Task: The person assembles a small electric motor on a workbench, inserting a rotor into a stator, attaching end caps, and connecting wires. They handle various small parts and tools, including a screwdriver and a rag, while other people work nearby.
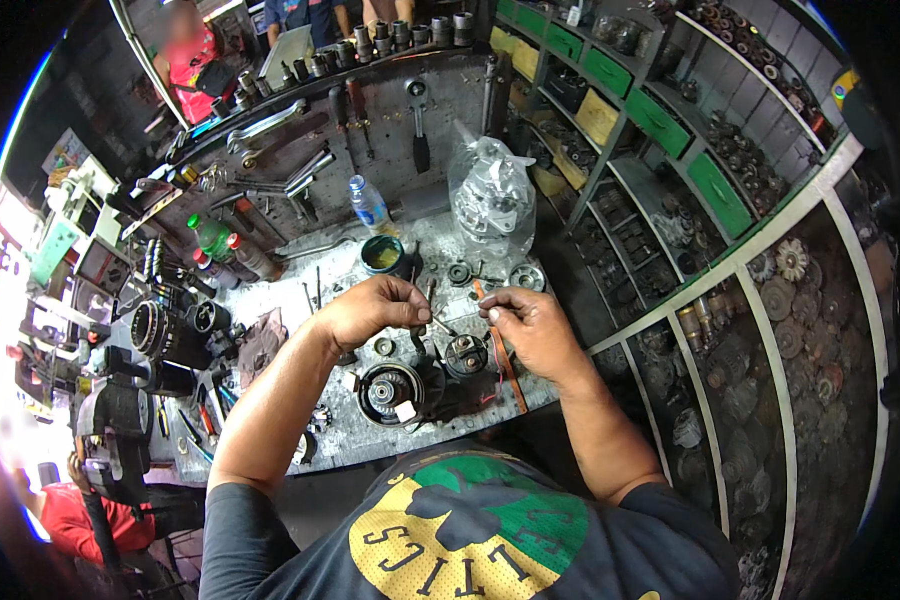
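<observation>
Above the workbench (310, 425), my left hand (375, 308) has its fingers curled and pressed together. Whatever they may pinch is too small to make out. My right hand (528, 325) is closed too, thumb against forefinger, and its grip is equally unclear. An orange strip (511, 378) lies beside and partly behind the right hand. Below the hands sits a round motor part (395, 390) with a toothed gear in its middle. To its right is a dark cylindrical part (466, 354) with copper-coloured terminals. A small metal ring (383, 346) lies just under my left wrist.
Farther back stand a blue tub (382, 255) of yellowish grease, a plastic bottle (368, 205) and a clear bag (492, 200) of metal parts. Wrenches (255, 135) hang on the back panel, with sockets (400, 38) above. Shelves (670, 190) line the right. People stand behind the panel.
</observation>
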Motion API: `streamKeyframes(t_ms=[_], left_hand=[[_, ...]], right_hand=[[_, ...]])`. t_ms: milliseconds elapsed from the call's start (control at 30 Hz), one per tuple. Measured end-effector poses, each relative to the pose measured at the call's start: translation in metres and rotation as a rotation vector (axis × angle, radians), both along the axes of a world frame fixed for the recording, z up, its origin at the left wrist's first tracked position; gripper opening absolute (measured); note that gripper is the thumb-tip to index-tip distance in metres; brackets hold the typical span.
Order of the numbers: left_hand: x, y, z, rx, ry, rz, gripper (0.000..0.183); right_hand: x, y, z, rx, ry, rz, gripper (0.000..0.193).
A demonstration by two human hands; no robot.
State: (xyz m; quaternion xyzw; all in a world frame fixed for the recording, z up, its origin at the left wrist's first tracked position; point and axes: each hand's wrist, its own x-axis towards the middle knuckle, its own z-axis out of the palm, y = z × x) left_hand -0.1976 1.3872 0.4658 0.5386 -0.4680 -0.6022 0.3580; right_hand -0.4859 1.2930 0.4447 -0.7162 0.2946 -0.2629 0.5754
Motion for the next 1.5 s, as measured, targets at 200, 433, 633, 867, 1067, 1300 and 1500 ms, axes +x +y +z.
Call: streamKeyframes(t_ms=[200,433,633,867,1067,1300,1500], left_hand=[[-0.015,0.01,0.013,0.017,-0.013,-0.034,0.018],[-0.043,0.005,0.045,-0.011,-0.366,-0.118,0.021],[-0.051,0.007,0.053,0.002,-0.468,-0.187,0.019],[-0.042,0.008,0.036,-0.021,-0.264,-0.125,0.018],[-0.04,0.006,0.033,-0.026,-0.227,-0.118,0.017],[-0.041,0.005,0.023,-0.048,-0.365,-0.127,0.02],[-0.021,0.015,-0.004,-0.098,0.026,-0.043,0.038]], right_hand=[[-0.013,-0.014,-0.013,0.145,-0.03,0.067,0.017],[-0.005,-0.004,0.006,0.072,-0.071,0.249,0.019],[0.011,0.007,0.011,0.023,-0.021,0.233,0.016],[0.008,0.011,0.007,-0.041,-0.055,0.183,0.017],[0.012,0.014,0.008,-0.085,-0.06,0.129,0.019],[0.016,0.019,-0.009,0.102,-0.144,0.116,0.019],[0.01,0.013,-0.033,0.21,-0.198,0.132,0.022]])
